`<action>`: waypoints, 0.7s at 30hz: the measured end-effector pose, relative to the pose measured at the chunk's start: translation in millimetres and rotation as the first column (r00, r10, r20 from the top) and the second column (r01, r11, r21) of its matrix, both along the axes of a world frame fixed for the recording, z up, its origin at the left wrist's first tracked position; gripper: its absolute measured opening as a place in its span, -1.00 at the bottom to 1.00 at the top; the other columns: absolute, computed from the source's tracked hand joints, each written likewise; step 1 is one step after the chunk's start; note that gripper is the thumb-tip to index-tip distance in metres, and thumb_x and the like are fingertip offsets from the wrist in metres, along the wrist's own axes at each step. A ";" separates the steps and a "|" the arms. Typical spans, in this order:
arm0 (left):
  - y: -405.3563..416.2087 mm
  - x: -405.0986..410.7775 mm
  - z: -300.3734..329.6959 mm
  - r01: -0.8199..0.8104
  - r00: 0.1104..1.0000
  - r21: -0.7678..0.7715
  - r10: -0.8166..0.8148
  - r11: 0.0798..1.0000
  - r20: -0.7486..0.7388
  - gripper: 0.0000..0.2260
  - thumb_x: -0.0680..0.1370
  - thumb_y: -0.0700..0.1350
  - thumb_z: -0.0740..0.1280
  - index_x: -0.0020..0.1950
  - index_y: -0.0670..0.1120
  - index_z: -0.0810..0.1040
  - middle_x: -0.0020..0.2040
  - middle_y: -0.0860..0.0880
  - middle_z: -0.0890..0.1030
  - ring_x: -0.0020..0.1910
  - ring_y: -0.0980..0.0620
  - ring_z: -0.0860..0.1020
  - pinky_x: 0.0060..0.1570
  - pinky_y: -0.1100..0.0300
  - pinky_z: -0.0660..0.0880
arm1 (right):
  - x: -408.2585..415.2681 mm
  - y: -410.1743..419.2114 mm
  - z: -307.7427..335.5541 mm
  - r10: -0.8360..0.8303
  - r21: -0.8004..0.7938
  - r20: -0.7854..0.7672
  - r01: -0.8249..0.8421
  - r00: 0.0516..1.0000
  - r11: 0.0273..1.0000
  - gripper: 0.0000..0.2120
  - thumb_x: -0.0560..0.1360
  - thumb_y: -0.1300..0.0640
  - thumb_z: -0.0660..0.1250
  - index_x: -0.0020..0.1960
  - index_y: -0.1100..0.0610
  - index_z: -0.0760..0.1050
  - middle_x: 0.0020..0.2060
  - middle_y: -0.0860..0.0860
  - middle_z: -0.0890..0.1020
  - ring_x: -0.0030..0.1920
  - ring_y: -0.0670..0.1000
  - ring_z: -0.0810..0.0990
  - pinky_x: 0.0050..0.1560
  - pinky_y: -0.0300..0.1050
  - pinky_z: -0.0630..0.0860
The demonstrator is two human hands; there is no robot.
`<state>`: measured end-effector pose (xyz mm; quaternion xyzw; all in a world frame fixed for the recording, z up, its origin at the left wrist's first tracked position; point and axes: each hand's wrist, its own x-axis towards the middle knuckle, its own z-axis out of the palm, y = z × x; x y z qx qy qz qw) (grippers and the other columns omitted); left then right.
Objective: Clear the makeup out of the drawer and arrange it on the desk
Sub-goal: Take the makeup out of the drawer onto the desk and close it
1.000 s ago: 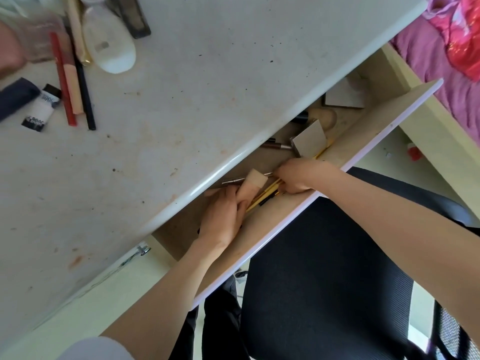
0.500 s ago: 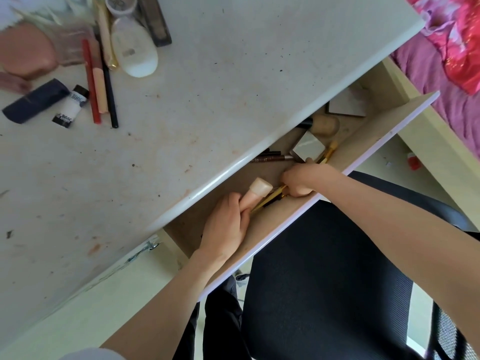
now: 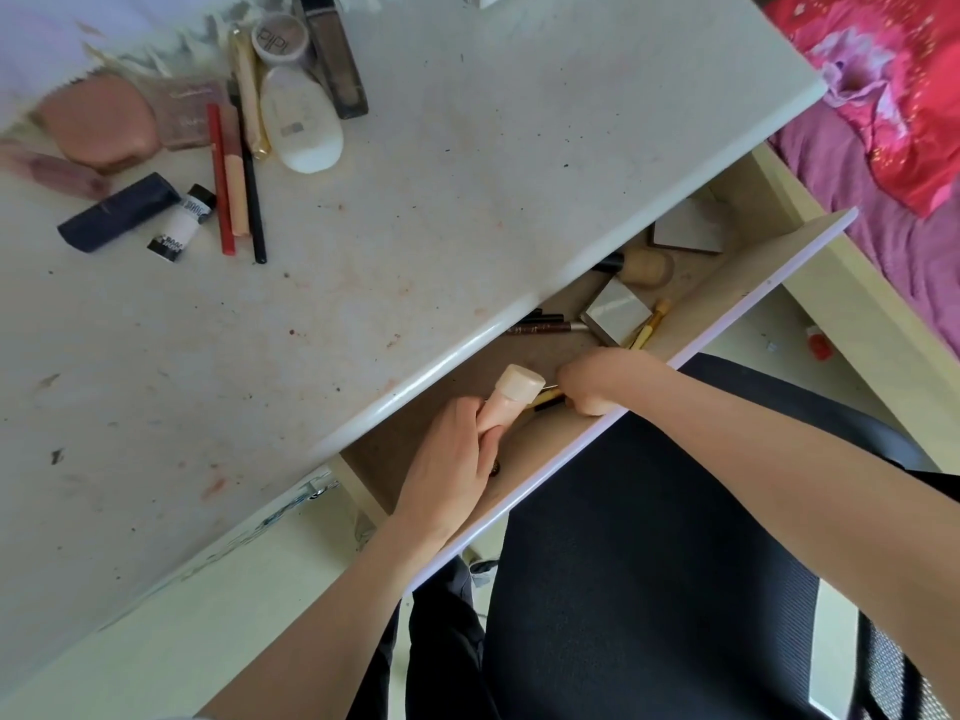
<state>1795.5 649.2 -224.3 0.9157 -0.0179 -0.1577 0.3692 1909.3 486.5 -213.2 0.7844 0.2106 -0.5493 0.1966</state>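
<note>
The drawer (image 3: pixel 737 298) stands pulled out under the desk (image 3: pixel 441 163). Inside it my left hand (image 3: pixel 447 465) grips a beige tube with a round cap (image 3: pixel 511 394), held tilted up. Just to its right my right hand (image 3: pixel 602 379) pinches thin yellow-handled brushes (image 3: pixel 545 397) near the drawer's front wall. Further right in the drawer lie a yellow brush (image 3: pixel 652 324), a small square box (image 3: pixel 615 309), dark pencils (image 3: pixel 545 324), a cork-topped bottle (image 3: pixel 644 267) and a flat grey compact (image 3: pixel 688 231).
On the desk's far left lie several makeup items: a white oval case (image 3: pixel 301 119), a red pencil (image 3: pixel 221 179), a dark blue tube (image 3: pixel 117 213), a pink compact (image 3: pixel 101 124), a round jar (image 3: pixel 280 39). A black chair (image 3: pixel 675 563) stands below the drawer; a pink bedspread (image 3: pixel 893 96) at right.
My left hand has raised the beige tube more upright and pulled it slightly toward the drawer's front. My right hand has stayed on the brushes. The view has tilted, showing more of the desk.
</note>
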 end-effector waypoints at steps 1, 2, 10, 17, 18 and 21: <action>1.0 -1.3 0.6 0.005 1.000 0.000 -0.005 1.000 0.004 -0.82 0.58 -0.04 0.21 0.08 -0.12 0.38 -0.15 0.05 0.41 -0.25 0.17 0.40 -0.36 0.42 0.27 | -1.4 1.2 1.6 0.021 -0.001 0.011 -0.021 1.000 1.000 -0.74 0.55 0.30 0.14 0.21 0.24 0.45 -0.33 0.00 0.39 -0.39 -0.06 0.34 -0.44 -0.25 0.29; 2.1 -2.3 1.4 0.013 1.000 -0.002 -0.013 1.000 0.010 -0.81 0.58 -0.04 0.21 0.09 -0.13 0.39 -0.14 0.05 0.40 -0.24 0.17 0.40 -0.36 0.43 0.28 | -3.0 2.4 3.3 0.043 0.002 0.025 -0.043 0.999 0.999 -0.74 0.54 0.32 0.15 0.20 0.24 0.46 -0.30 0.01 0.42 -0.37 -0.05 0.37 -0.42 -0.24 0.32; 9.6 -4.8 14.4 0.022 0.999 -0.090 -0.019 0.996 0.036 -0.79 0.59 -0.02 0.17 0.12 -0.13 0.36 -0.08 0.03 0.41 -0.24 0.14 0.45 -0.30 0.32 0.40 | -15.4 11.8 13.9 0.105 0.007 0.091 -0.106 0.990 0.994 -0.82 0.54 0.30 0.15 0.06 0.19 0.49 -0.33 -0.01 0.38 -0.30 -0.03 0.39 -0.27 -0.18 0.38; 15.8 -8.7 33.4 -0.005 0.993 -0.125 0.019 0.992 0.114 -0.73 0.57 -0.04 0.22 0.11 -0.23 0.41 -0.10 0.02 0.44 -0.21 0.11 0.47 -0.33 0.44 0.38 | -28.5 9.0 49.1 0.011 0.031 0.188 -0.017 0.982 0.999 -0.77 0.50 0.35 0.17 0.12 0.25 0.48 -0.24 0.04 0.42 -0.18 0.03 0.45 -0.15 -0.13 0.41; 17.1 -7.9 38.0 -0.034 0.992 -0.152 0.052 0.988 0.115 -0.75 0.57 -0.07 0.23 0.10 -0.24 0.41 -0.12 0.02 0.45 -0.24 0.13 0.46 -0.32 0.47 0.38 | -30.8 8.5 58.0 -0.014 0.036 0.193 0.007 0.981 0.999 -0.75 0.50 0.36 0.18 0.14 0.26 0.48 -0.19 0.06 0.43 -0.20 0.03 0.44 -0.16 -0.14 0.41; 23.4 -2.5 55.4 -0.142 0.978 -0.222 0.171 0.965 0.118 -0.81 0.56 -0.12 0.26 0.05 -0.24 0.42 -0.25 0.10 0.42 -0.32 0.19 0.44 -0.30 0.49 0.37 | -35.0 7.2 83.6 -0.115 0.071 0.170 0.104 0.979 0.992 -0.76 0.52 0.37 0.14 0.16 0.27 0.44 -0.13 0.07 0.43 -0.36 -0.04 0.36 -0.36 -0.24 0.34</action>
